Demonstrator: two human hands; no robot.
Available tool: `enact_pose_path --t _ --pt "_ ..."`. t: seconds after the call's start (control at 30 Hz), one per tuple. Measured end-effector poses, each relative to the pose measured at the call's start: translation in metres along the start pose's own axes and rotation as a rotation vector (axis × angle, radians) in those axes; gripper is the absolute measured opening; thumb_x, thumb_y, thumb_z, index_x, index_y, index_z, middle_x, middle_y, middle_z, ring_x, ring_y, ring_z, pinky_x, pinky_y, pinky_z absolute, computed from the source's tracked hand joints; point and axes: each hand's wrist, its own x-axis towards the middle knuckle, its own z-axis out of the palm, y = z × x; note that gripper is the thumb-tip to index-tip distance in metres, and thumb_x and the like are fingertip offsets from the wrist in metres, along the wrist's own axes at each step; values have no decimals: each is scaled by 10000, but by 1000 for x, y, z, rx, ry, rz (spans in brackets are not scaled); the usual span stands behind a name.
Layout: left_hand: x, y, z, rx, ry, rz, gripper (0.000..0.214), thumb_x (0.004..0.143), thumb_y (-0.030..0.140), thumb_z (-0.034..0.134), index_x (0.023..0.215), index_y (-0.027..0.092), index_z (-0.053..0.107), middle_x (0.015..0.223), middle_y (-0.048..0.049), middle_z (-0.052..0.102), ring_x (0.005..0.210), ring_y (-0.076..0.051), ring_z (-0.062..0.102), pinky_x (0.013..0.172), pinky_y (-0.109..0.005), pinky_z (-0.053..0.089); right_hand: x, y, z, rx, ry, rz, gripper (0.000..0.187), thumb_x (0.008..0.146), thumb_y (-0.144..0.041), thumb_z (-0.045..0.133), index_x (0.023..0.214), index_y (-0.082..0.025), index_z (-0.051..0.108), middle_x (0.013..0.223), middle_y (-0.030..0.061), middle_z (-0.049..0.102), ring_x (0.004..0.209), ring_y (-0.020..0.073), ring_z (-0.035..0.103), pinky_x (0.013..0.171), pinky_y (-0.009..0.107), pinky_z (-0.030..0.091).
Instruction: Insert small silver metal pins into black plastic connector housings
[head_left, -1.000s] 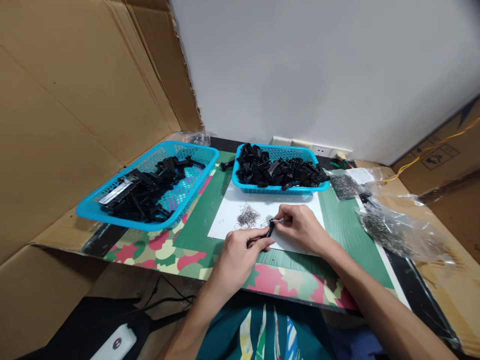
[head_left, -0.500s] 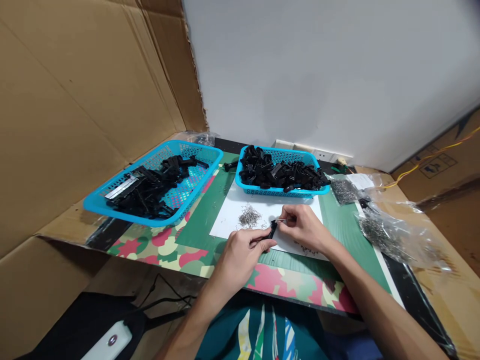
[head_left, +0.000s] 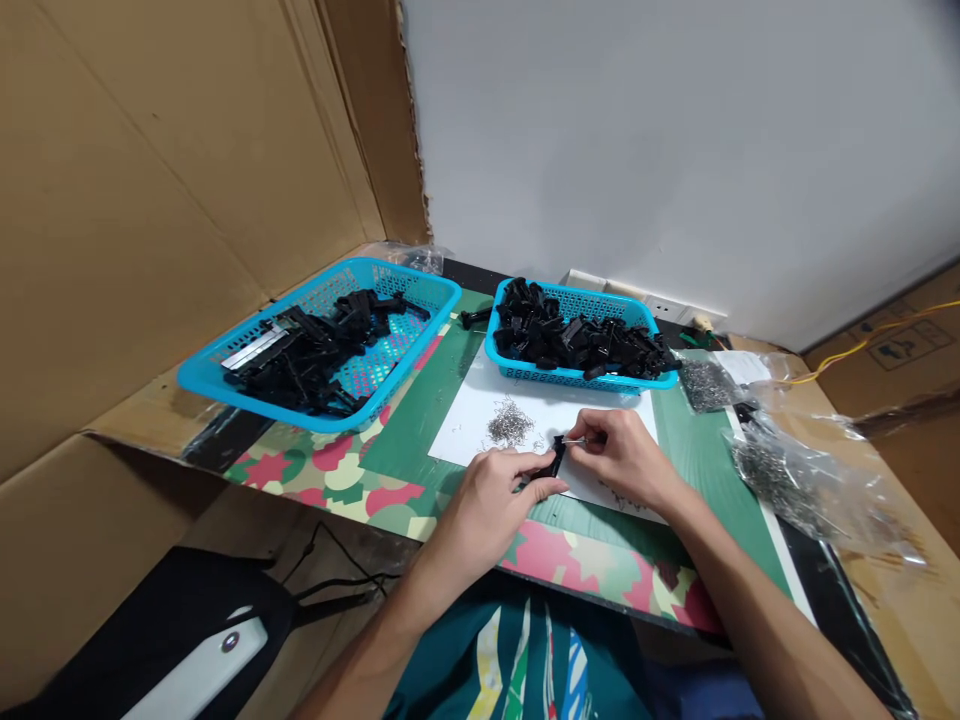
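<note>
Between thumb and fingers, my left hand [head_left: 501, 500] grips a small black plastic part [head_left: 556, 462] that stands tilted over the white sheet [head_left: 465, 425]. My right hand [head_left: 626, 455] is closed in a pinch on a thin metal pin [head_left: 576, 441]. The pin's left end meets the top of the black part; whether it sits inside cannot be made out. Just beyond my hands lies a pile of small metal springs or clips [head_left: 510, 423]. More small metal pieces [head_left: 626, 500] lie under my right wrist, partly hidden.
A blue basket [head_left: 300, 418] of black parts stands at the left, another blue basket [head_left: 581, 378] full of them at the back. Clear bags of metal pieces [head_left: 705, 385] and pins [head_left: 780, 485] lie at the right. Cardboard [head_left: 187, 150] walls the left side; a power strip [head_left: 664, 305] lies behind.
The camera view has shifted slightly, so everything sits a little further right. Both hands keep their grips, with the pin still at the black part's top.
</note>
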Motion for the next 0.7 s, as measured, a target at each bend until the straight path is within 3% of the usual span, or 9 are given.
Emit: enact_pose_path --t 0.27,0.53,0.7 --pt "-1 -2 -1 -9 -23 60 193 949 348 752 1077 240 848 1048 -43 840 788 -204 728 703 -297 520 -1 3 3 -12 1 -8 71 823 -214 614 761 -185 635 588 -46 516 565 119 420 568 260 292" --pt "1 -2 -1 3 -58 49 139 948 315 752 949 207 840 866 -7 812 676 -145 626 641 -247 443 2 4 5 11 9 -70 212 805 -191 576 649 -211 434 589 -68 385 590 102 334 559 249 257" --pt "1 -3 -1 8 -43 37 167 942 331 760 1027 221 851 933 -23 832 722 -170 675 655 -255 462 0 2 2 -10 15 -62 127 803 -182 587 681 -187 554 603 -49 500 579 103 392 556 241 291"
